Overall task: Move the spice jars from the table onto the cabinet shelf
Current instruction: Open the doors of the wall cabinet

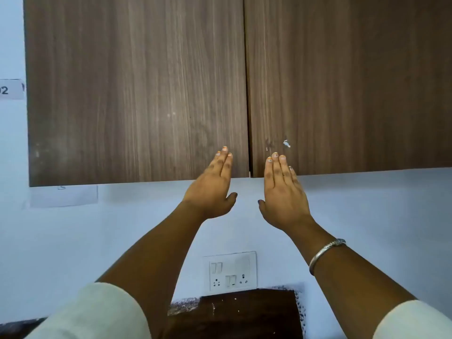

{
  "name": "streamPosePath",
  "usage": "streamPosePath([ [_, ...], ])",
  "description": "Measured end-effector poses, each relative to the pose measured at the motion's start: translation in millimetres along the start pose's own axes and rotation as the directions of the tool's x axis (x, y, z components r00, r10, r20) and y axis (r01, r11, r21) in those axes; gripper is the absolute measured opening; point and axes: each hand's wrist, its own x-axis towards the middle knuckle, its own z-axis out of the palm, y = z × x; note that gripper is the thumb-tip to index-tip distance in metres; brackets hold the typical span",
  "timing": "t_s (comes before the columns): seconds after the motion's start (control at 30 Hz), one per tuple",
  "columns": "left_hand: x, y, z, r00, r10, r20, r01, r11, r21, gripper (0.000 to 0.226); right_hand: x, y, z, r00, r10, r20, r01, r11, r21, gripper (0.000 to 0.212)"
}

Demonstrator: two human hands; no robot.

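Looking through the head view, I saw both arms raised toward the wall cabinet [220, 81], which filled the frame from 9 through 12 to 3 o'clock. Both doors were closed: left door [137, 89], right door [349, 81], the seam between them running down near 12 o'clock.

My left hand [212, 189] sat just left of the seam, flat, fingers straight and together, holding nothing. Its fingertips [224, 152] lay over the bottom part of the left door; I couldn't tell if they actually touched it.

My right hand [283, 194] sat just right of the seam, also flat and empty, fingers extended, tips over the lower edge of the right door. Contact unclear there too. Silver bangle [326, 253] on the right wrist, toward 4 o'clock. Light sleeves [97, 311] at both bottom corners.

Switch and socket plate [232, 271] on the pale wall at 6 o'clock, below the hands. Dark table edge [234, 311] under it, at the frame's bottom.

Spice jars: not visible anywhere in this view, and the cabinet shelf was hidden behind the shut doors.

Paper label [11, 89] on the wall at 9 o'clock.
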Motion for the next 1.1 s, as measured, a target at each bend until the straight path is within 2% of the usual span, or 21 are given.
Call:
streamPosePath([
  [0.1,14.5,11.5,11.2,0.998,0.052,-0.031,-0.054,0.997,-0.060,0.072,10.8,5.2,11.2,0.998,-0.020,-0.055,0.019,1.000,-0.011,0.094],
  [0.17,24.5,22.6,18.7,0.992,0.047,-0.116,-0.064,0.987,-0.151,0.066,20.4,6.5,24.3,0.989,-0.037,-0.140,0.034,0.999,-0.026,0.097],
  [0.27,40.2,32.8,29.9,0.968,-0.080,-0.236,0.000,0.947,-0.322,0.061,29.7,10.0,41.9,0.967,-0.043,-0.249,0.035,0.999,-0.038,0.098],
  [0.37,51.8,42.6,43.8,0.933,-0.226,-0.281,0.070,0.877,-0.475,0.058,33.8,10.2,56.9,0.923,-0.069,-0.379,0.067,0.998,-0.019,0.085],
  [0.6,61.5,56.0,52.0,0.798,-0.474,-0.372,0.150,0.754,-0.639,0.046,49.5,20.8,65.4,0.878,-0.055,-0.475,0.065,0.998,0.005,0.065],
  [0.73,74.4,63.5,40.3,0.740,-0.593,-0.316,0.245,0.676,-0.695,0.044,55.5,24.2,61.3,0.864,-0.026,-0.502,0.045,0.999,0.025,0.053],
  [0.93,87.0,73.6,28.5,0.747,-0.654,-0.117,0.363,0.549,-0.753,0.039,48.6,27.2,58.5,0.845,-0.069,-0.531,0.097,0.995,0.027,0.052],
  [1.0,89.8,79.1,21.3,0.749,-0.663,-0.018,0.383,0.455,-0.804,0.032,45.4,30.8,51.9,0.838,-0.085,-0.538,0.113,0.993,0.020,0.051],
  [1.1,90.7,84.1,7.1,0.783,-0.601,0.159,0.363,0.233,-0.902,0.032,39.2,35.6,41.1,0.833,-0.115,-0.541,0.134,0.991,-0.004,0.051],
])
